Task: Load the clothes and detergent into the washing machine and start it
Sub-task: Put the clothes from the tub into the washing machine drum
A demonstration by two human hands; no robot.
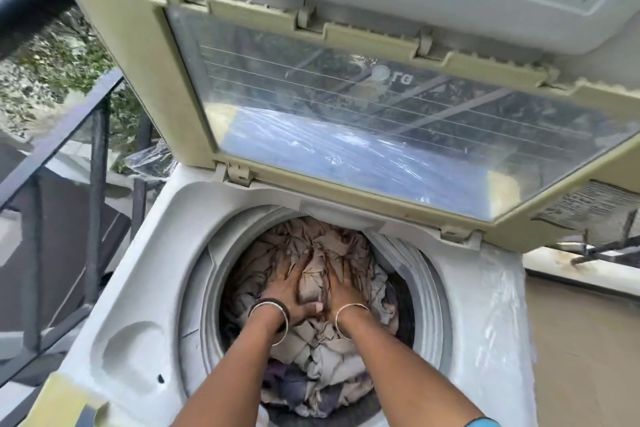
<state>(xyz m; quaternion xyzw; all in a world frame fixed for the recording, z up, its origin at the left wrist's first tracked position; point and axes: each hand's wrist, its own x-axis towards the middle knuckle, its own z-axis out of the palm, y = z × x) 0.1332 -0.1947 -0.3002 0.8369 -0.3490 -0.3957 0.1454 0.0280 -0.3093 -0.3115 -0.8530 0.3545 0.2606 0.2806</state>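
A white top-loading washing machine [138,288] stands below me with its lid [346,107] raised and folded back. Its drum [429,291] is filled with crumpled clothes [325,357], mostly beige with a leaf print, some purple at the front. Both of my hands are inside the drum on top of the pile. My left hand [285,291] presses down on the beige cloth with spread fingers. My right hand [341,288] lies beside it, fingers also stretched flat on the cloth. Each wrist wears a metal bangle. No detergent is in view.
A dark metal railing [93,184] runs along the left of the machine, with greenery beyond it. Clear plastic wrap [498,322] covers the machine's right side. A tan floor [588,357] lies to the right. The raised lid overhangs the drum's far side.
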